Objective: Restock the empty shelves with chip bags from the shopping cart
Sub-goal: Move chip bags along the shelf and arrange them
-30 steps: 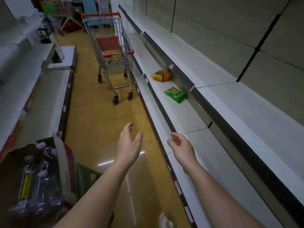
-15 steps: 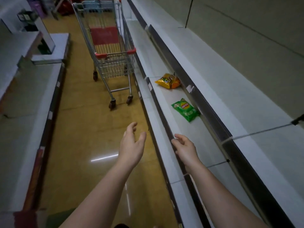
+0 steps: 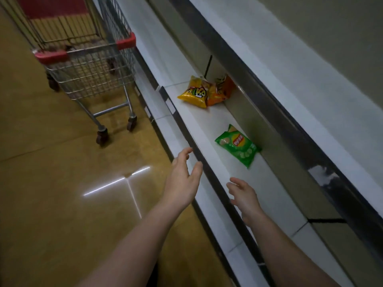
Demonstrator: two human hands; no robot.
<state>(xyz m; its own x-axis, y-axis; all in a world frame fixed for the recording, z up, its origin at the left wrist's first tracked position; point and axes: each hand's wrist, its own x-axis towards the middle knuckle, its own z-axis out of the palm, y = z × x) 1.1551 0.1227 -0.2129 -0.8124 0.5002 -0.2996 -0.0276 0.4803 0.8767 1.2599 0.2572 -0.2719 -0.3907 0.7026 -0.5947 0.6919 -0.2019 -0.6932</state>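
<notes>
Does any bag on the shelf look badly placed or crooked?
Yes. The green bag lies flat and slanted on the shelf. The yellow bag and orange bag slump against each other, not faced forward.

Both bare forearms extend forward, side by side. Left hand (image 3: 182, 183): fingers relaxed and slightly spread, holding nothing. Right hand (image 3: 245, 196): lower, fingers loosely bent, thumb apart, likewise holding nothing.
</notes>
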